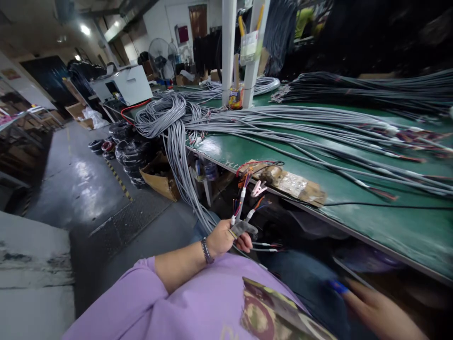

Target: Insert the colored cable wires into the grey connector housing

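Below the table point(389, 222) edge, our left hand point(222, 238) pinches grey cable ends point(240, 208) upright, its grip closed so the stripped coloured wires fan above the fingers. Our right hand point(375, 309) hangs blurred to the right; we cannot tell its grip.

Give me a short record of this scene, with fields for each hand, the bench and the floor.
left hand: grips a few cable ends with stripped coloured wires
right hand: blurred, low at the right, nothing seen held
bench: green top, long grey cables, a cardboard piece at its edge
floor: black coils, a cardboard box
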`<move>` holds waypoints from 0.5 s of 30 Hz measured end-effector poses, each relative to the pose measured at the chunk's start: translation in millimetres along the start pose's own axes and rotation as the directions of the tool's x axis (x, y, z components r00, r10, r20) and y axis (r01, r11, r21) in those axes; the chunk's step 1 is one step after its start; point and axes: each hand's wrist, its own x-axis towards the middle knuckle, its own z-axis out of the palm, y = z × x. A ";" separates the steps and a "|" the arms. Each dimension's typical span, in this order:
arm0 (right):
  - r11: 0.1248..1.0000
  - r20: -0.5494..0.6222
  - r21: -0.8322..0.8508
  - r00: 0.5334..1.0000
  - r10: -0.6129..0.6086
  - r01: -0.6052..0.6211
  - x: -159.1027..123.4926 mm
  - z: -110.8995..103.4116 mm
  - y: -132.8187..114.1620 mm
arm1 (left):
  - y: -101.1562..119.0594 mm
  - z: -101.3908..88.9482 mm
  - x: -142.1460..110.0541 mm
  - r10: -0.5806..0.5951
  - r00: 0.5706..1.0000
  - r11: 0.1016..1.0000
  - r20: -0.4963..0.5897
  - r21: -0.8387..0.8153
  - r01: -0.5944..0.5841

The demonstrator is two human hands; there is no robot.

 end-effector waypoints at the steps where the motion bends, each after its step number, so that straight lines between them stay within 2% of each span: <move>1: 0.999 0.096 0.053 0.995 -0.010 0.005 10.5 6.4 -17.4 | 0.5 -0.6 -2.6 0.005 1.000 1.000 -0.018 0.016 -0.005; 3: 0.977 0.224 0.208 0.970 -0.094 0.047 27.5 20.9 -57.4 | 0.8 -1.2 -6.0 0.008 1.000 0.997 -0.025 0.076 -0.006; 5: 0.933 0.191 0.339 0.962 -0.195 0.122 37.5 37.1 -95.7 | 0.1 -0.6 -7.6 -0.009 1.000 0.987 0.012 0.159 0.007; 7: 0.890 0.130 0.414 0.956 -0.263 0.188 42.0 51.9 -123.1 | -0.5 0.3 -8.4 -0.049 0.996 0.970 0.073 0.239 0.030; 10: 0.868 0.062 0.454 0.965 -0.256 0.201 46.3 64.3 -138.9 | 1.5 0.2 -9.9 -0.087 0.988 0.958 0.130 0.283 0.047; 14: 0.864 0.107 0.478 0.966 -0.237 0.159 52.7 62.2 -138.3 | 8.1 -1.5 -12.6 -0.011 0.988 0.951 0.151 0.308 -0.037; 15: 0.862 0.109 0.478 0.963 -0.245 0.165 53.4 60.8 -138.3 | 8.9 -1.6 -12.4 -0.023 0.987 0.954 0.162 0.297 -0.027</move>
